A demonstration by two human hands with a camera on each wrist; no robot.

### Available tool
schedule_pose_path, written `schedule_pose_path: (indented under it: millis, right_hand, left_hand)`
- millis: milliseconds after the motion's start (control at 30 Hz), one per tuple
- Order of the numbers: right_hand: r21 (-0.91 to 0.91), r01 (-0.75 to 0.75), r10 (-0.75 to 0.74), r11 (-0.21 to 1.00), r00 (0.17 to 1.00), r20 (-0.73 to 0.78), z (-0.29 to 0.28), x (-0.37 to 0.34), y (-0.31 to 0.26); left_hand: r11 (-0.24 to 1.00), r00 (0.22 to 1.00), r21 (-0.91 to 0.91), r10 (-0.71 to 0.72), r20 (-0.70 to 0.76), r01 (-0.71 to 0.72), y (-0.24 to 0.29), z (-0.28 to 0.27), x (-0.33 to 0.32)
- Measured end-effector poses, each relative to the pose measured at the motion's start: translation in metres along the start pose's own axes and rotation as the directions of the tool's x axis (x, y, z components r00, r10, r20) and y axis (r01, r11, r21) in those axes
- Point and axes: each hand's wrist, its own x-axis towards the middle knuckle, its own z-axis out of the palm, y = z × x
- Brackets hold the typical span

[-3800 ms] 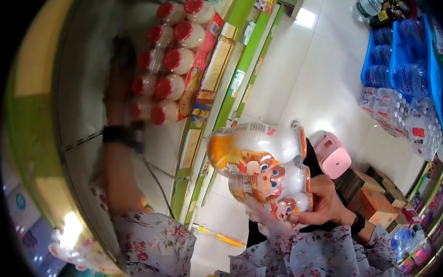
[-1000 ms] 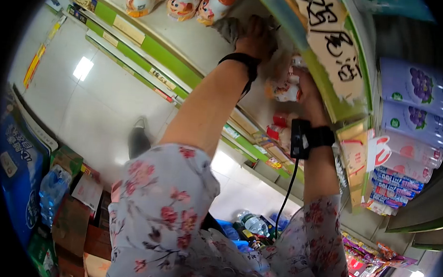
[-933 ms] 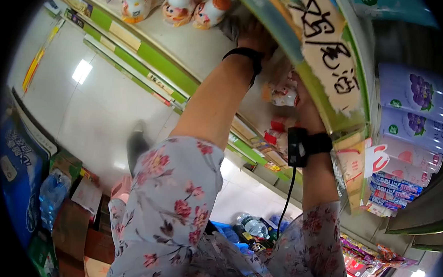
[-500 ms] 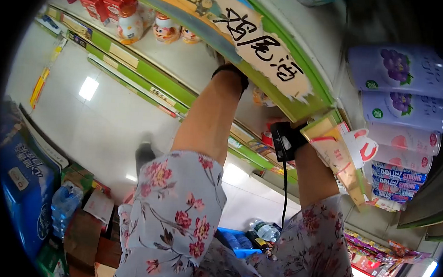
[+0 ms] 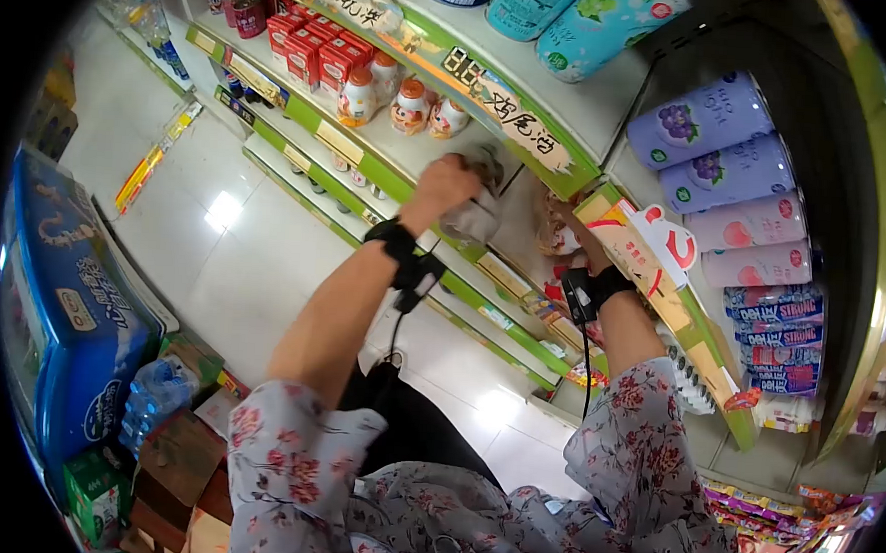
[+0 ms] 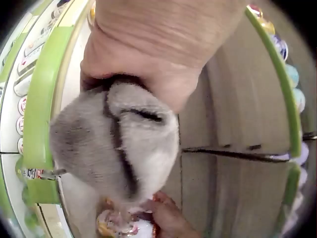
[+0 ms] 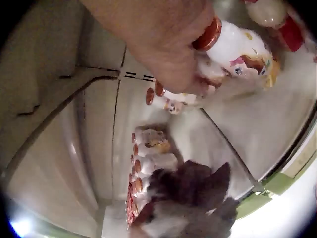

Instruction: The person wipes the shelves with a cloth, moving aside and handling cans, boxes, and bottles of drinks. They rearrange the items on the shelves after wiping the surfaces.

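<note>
My left hand (image 5: 443,190) grips a grey cloth (image 5: 473,216) over the shelf, near its front edge. The cloth hangs bunched below the fist (image 6: 148,44) in the left wrist view. Deeper under the upper shelf, my right hand (image 5: 587,246) is partly hidden in the head view. The right wrist view shows that hand (image 7: 163,44) with its fingers round a wrapped pack of white bottles (image 7: 242,54) with orange caps, lying on their sides. The cloth (image 7: 193,208) is apart from this pack.
Upright orange-capped bottles (image 5: 410,109) and red cartons (image 5: 319,55) stand left of the cloth. The upper shelf's green edge (image 5: 559,172) overhangs the right hand. Purple cans (image 5: 707,120) are at the right; a blue freezer (image 5: 82,278) and cardboard boxes (image 5: 178,463) are at the left.
The left hand has come out from beneath the upper shelf's edge with the cloth. The right hand remains under it. The head view now takes in more of the shelves.
</note>
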Motion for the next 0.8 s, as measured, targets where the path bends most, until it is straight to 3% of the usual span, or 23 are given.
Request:
schedule_pose_path:
  millis: [33,67,100,167,300,400,467,567,667,800]
  right_hand:
    - [-0.028,0.006,-0.006,1.000,1.000,0.011,0.000,0.000,-0.002]
    - [-0.052,0.015,-0.014,0.999,1.000,0.020,0.000,0.000,-0.003]
    - [-0.073,0.021,-0.019,0.997,0.999,0.028,-0.001,0.000,-0.005]
    - [-0.109,0.034,-0.029,0.993,0.998,0.048,0.000,0.000,-0.007]
    - [-0.171,0.061,-0.046,0.983,0.995,0.091,0.005,-0.001,-0.012]
    - [-0.205,0.069,-0.046,0.976,0.992,0.115,0.007,-0.001,-0.016]
    - [-0.222,0.071,-0.045,0.972,0.992,0.120,0.007,-0.001,-0.017]
    - [-0.233,0.071,-0.044,0.970,0.992,0.117,0.008,-0.002,-0.017]
    - [-0.191,0.070,-0.053,0.979,0.995,0.089,0.010,-0.007,-0.018]
    - [0.150,0.034,-0.040,0.988,0.999,0.036,0.020,-0.053,-0.057]
  left_hand:
    - [0.989,0.998,-0.148,-0.015,-0.063,0.006,-0.019,-0.005,0.000]
    - [0.872,0.995,-0.480,-0.104,0.008,0.095,-0.022,-0.020,-0.017]
    - [0.643,0.982,-0.744,-0.158,0.106,0.184,-0.022,-0.033,-0.039]
    - [0.477,0.940,-0.817,-0.258,0.222,0.324,-0.029,-0.047,-0.068]
    - [0.136,0.919,-0.923,-0.220,0.327,0.361,-0.055,-0.039,-0.095]
    - [-0.013,0.897,-0.931,-0.262,0.356,0.366,-0.030,-0.041,-0.112]
    - [-0.123,0.898,-0.920,-0.205,0.390,0.371,-0.015,-0.044,-0.117]
    - [-0.101,0.897,-0.934,-0.260,0.357,0.343,0.021,-0.045,-0.121]
    - [-0.061,0.914,-0.934,-0.191,0.357,0.352,0.032,-0.036,-0.124]
    - [0.040,0.901,-0.918,-0.214,0.377,0.394,0.053,-0.019,-0.147]
